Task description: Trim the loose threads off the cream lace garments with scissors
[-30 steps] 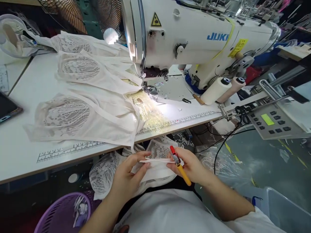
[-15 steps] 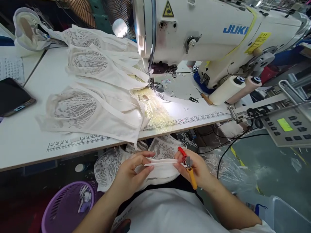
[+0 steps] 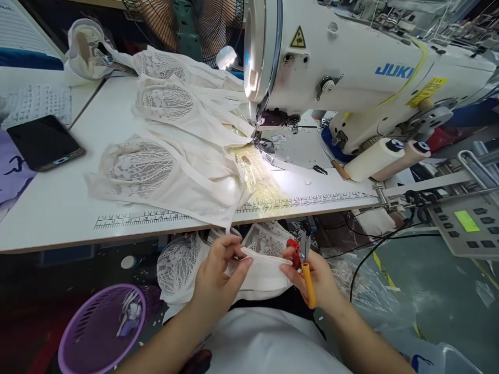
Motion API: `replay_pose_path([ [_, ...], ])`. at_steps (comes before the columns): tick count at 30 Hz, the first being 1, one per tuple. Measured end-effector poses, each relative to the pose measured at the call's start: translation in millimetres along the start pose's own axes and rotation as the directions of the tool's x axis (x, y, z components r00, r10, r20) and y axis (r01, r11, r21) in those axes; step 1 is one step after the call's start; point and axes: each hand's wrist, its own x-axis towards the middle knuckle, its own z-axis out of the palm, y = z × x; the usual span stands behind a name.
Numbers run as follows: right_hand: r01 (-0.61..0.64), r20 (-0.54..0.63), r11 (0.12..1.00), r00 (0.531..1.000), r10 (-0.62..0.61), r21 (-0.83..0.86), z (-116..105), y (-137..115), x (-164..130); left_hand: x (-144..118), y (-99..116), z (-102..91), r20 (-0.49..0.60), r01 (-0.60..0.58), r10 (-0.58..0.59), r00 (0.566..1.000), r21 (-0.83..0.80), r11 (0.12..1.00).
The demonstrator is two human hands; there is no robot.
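Left hand (image 3: 218, 270) pinches white strap (image 3: 265, 256), running sideways toward my right hand (image 3: 312, 275), clamped on snips (image 3: 304, 262), touching its end.

a single head-worn camera looks forward and down from close above the person's lap, facing a sewing table (image 3: 47, 218) and sewing machine (image 3: 351, 78); both hands sit near the lower frame edge.
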Motion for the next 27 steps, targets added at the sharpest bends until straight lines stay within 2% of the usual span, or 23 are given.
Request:
replay_pose_path([
  [5, 0.004, 0.113, 0.987, 0.993, -0.022, 0.160, 3.0, 0.2, 1.8, 1.4, 2.0, -0.7, 0.013, -0.126, 0.126, 0.992, 0.003, 0.992],
  [9, 0.029, 0.090, 0.925, 0.994, -0.068, 0.379, -2.6, -5.1, -1.8, 3.9, 22.8, -6.3, 0.152, -0.134, 0.135, 0.979, -0.013, 0.991],
  [11, 0.039, 0.039, 0.910, 0.997, -0.060, 0.413, -8.7, -9.1, -4.3, 6.7, 32.6, -7.8, 0.238, -0.100, 0.105, 0.966, -0.030, 0.995],
  [15, 0.056, 0.065, 0.946, 0.995, -0.081, 0.320, -18.3, -13.7, -4.5, 14.7, 38.9, -5.4, 0.360, 0.085, -0.069, 0.930, -0.031, 0.996],
  [18, 0.061, 0.063, 0.951, 0.994, -0.084, 0.302, -18.4, -9.7, -1.3, 16.8, 31.3, -0.9, 0.354, 0.165, -0.117, 0.928, -0.109, 0.980],
  [21, 0.024, 0.070, 0.960, 0.996, -0.046, 0.279, -16.1, -3.3, 0.8, 14.2, 21.3, 3.9, 0.302, 0.141, -0.084, 0.950, -0.174, 0.975],
  [27, 0.028, 0.016, 0.952, 0.999, -0.035, 0.306, -8.8, -1.3, 2.9, 13.0, 20.2, 11.5, 0.194, 0.053, -0.041, 0.980, -0.055, 0.997],
])
